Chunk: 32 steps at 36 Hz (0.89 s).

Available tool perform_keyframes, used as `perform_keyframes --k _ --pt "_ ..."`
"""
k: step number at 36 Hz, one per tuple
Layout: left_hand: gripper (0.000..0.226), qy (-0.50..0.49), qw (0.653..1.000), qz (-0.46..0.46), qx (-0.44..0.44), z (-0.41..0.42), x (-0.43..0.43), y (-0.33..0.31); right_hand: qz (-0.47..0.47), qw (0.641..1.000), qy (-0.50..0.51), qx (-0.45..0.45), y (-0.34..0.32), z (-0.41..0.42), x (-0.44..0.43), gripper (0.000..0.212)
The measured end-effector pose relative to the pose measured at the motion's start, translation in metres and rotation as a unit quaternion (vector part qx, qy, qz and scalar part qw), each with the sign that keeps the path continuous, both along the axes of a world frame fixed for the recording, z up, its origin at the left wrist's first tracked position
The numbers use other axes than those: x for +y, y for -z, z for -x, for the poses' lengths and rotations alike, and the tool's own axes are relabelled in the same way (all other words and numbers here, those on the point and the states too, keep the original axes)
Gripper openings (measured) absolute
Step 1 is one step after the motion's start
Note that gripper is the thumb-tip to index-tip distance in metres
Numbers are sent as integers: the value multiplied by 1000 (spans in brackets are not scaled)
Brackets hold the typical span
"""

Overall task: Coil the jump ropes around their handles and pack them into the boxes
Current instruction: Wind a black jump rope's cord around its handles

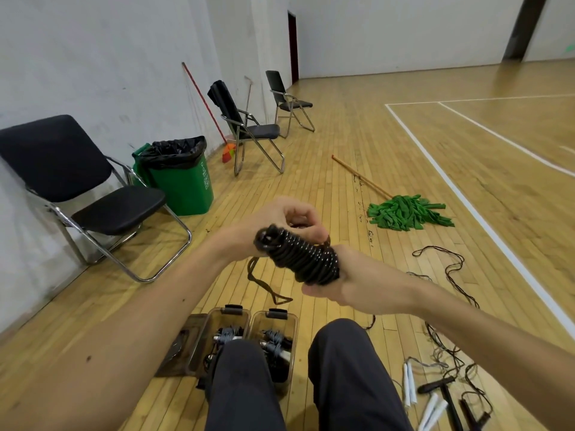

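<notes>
A black jump rope [303, 258] is wound in tight coils around its handles, held up in front of me. My right hand [339, 283] grips the lower end of the bundle. My left hand [286, 217] pinches the rope at the top of the coils. A loose loop of black rope [267, 287] hangs below the bundle. Two clear plastic boxes [231, 315] [289, 320] stand on the floor by my knees, each holding coiled ropes. Uncoiled ropes with white handles [409, 385] and black handles [435, 385] lie on the floor at the lower right.
A box lid [183, 343] lies left of the boxes. A green mop [407, 213] lies on the wooden floor ahead. Black folding chairs [93, 194] [249, 126], a green bin [183, 175] and a broom [228, 152] line the left wall.
</notes>
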<state>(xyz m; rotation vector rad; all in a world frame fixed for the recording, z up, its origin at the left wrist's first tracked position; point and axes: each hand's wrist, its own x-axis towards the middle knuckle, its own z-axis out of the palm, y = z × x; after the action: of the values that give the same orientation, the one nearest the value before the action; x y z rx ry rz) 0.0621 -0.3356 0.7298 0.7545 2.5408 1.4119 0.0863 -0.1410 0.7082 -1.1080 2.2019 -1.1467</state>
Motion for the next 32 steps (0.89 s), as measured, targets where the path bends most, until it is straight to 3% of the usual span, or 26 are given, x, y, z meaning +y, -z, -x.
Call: perform_keyframes --k 1,3,5,8,11,18,25,29,32 --pt "10 -12 1000 -6 2 2 -2 3 26 1000 3 -7 1 1 1 16" --pt "31 -47 999 15 13 5 -6 10 81 996 12 -20 2 3 1 11" --pt "32 -85 995 43 16 1 -6 11 133 990 24 -27 4 6 0 12" --pt "33 -89 996 -19 -2 -8 1 10 184 981 59 -32 7 14 1 6" --pt "29 -70 996 -50 -28 -12 2 11 200 975 93 -33 11 21 5 8" --pt "36 -118 993 15 -10 -15 -7 23 214 955 197 -64 14 42 21 14" --pt "25 -126 959 235 101 -24 20 29 187 929 293 -127 39 62 18 24" --pt "26 -91 907 361 198 -33 28 24 162 925 306 -155 49 65 14 21" --pt "29 -70 872 407 263 -36 32 18 127 934 292 -161 54 62 12 18"
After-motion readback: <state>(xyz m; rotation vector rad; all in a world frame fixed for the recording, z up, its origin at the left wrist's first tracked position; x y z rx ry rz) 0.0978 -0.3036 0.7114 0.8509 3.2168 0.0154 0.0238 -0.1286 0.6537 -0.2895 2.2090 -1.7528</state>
